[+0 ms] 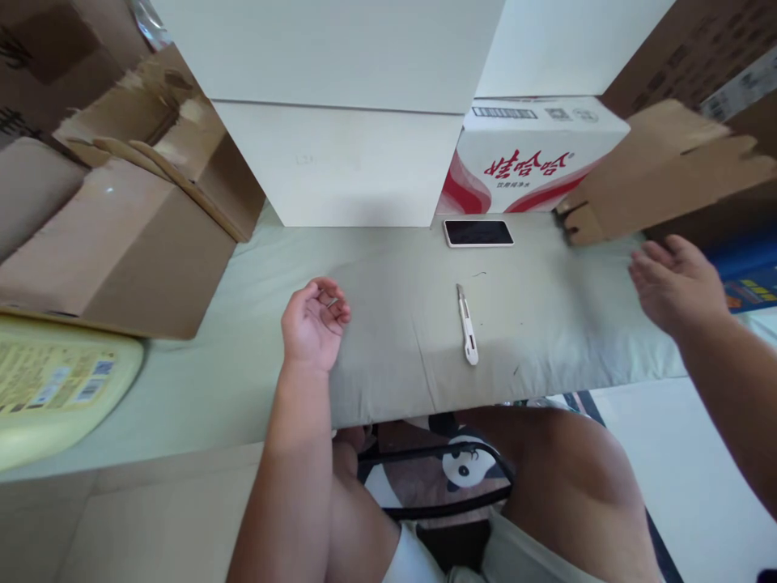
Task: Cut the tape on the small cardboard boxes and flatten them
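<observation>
My left hand rests palm up at the left-middle of the cloth-covered table, its fingers loosely curled and apart, holding nothing. To its right lies a white utility knife with a short length of blade out at the far end. At the right side my right hand hovers open with nothing in it, slightly blurred. Just beyond that hand is a torn brown cardboard piece, tilted and also blurred; a gap shows between them.
A smartphone lies before a white-and-red carton. White panels rise at the back. Cardboard boxes and a pale yellow jug stand left. A blue box sits at the right edge.
</observation>
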Demonstrator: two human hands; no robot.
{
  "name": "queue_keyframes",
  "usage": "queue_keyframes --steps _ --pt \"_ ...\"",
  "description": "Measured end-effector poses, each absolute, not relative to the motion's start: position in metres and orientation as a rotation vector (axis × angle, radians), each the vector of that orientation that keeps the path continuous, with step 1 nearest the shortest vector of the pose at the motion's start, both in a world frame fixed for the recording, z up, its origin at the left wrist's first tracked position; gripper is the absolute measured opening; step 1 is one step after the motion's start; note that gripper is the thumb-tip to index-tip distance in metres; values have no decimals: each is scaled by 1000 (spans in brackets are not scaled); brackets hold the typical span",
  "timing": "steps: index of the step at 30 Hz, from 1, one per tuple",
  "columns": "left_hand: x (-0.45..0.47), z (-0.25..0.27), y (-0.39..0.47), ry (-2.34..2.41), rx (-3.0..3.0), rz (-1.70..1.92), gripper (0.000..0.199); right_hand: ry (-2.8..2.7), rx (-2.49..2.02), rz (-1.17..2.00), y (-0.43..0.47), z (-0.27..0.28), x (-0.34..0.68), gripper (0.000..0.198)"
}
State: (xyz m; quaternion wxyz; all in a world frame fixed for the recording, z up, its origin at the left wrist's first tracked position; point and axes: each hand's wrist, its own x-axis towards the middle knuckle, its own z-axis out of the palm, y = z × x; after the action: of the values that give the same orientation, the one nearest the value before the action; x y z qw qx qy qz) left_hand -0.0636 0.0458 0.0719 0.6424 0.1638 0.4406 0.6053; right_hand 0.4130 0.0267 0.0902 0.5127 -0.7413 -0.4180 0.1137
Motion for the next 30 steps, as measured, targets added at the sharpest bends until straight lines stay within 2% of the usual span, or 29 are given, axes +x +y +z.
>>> queue_keyframes --steps 2,4,8,14,18,22,24,27,28,30 --pt "-65 71 47 1003 375 1384 16 -929 -1705 492 34 84 406 46" --pt "-66 71 47 992 385 1384 16 -876 -1647 624 31 75 396 46" --pt "-68 71 45 958 392 1393 17 -891 -1658 704 13 56 375 40" --pt "-74 73 35 891 299 1497 16 -1088 -1665 892 7 48 307 45" --pt "-86 75 31 855 172 1708 25 -1518 -1458 1031 34 58 202 38" --pt "-107 77 27 910 60 1852 29 -1948 -1125 1027 70 85 61 31" --pt "-119 78 25 940 60 1893 30 -2194 -979 927 86 104 -10 40" --pt "-135 77 24 975 60 1954 33 -2482 -891 734 108 130 -102 64" --pt "-140 76 24 983 63 1966 34 -2538 -912 670 114 137 -127 67" --pt "-148 74 24 999 76 1971 36 -2525 -952 701 123 148 -164 60"
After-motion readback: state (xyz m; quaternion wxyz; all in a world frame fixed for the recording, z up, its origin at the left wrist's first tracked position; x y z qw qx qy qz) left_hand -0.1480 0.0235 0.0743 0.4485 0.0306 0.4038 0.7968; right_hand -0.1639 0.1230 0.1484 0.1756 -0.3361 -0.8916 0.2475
